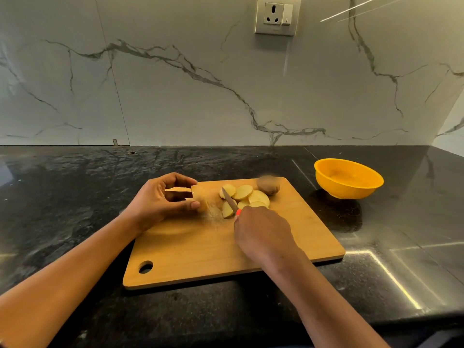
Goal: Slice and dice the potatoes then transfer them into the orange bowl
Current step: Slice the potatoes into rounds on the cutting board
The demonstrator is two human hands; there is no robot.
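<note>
A wooden cutting board (pixel 200 249) lies on the black counter. Several pale potato slices (pixel 244 194) lie in a loose pile at its far side, with a whole brown potato (pixel 268 185) just behind them. My left hand (pixel 163 199) pinches a blurred potato piece (pixel 200 198) between thumb and fingers at the board's far left edge. My right hand (pixel 261 232) grips a knife (pixel 229 199) with an orange-red handle; its blade points away from me into the slices. The orange bowl (pixel 349 178) stands empty on the counter to the right of the board.
The dark stone counter (pixel 75 187) runs to a marble wall behind. A wall socket (pixel 276 17) sits high above the board. The counter's front edge is near the bottom right. The board has a hanging hole (pixel 145 267) at its near left corner.
</note>
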